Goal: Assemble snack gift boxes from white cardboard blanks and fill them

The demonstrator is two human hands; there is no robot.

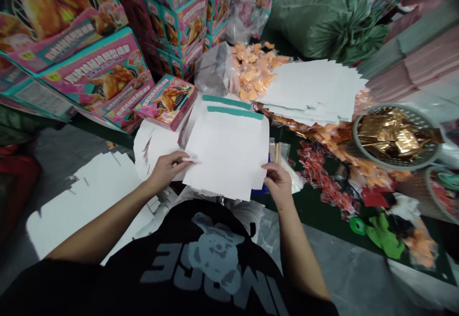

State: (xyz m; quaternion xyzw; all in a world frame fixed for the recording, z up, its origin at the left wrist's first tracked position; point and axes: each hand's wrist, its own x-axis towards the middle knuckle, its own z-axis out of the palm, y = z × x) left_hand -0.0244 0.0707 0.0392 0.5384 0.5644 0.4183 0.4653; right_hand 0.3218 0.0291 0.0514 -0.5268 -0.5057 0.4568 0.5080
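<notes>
A flat white cardboard sheet [229, 151], with a teal strip along its far edge, lies in front of my body. My left hand [172, 168] pinches its left edge between thumb and fingers. At the right edge, my right hand [278, 182] has its thumb and fingers closed on the sheet's border. A second teal-edged sheet shows just beyond the first. Close to my left hand, a finished pink and teal printed box [168, 101] with a roast chicken picture rests on other white card. Beside my right hand are thin clear packets [283, 149] with pale sticks inside.
Stacked printed boxes [103, 74] rise at the left and back. Orange packets [253, 70] and a white card stack [319, 89] lie beyond the sheet. To the right are red packets [322, 177], a basket [358, 139] of gold packets and a green sack [322, 17].
</notes>
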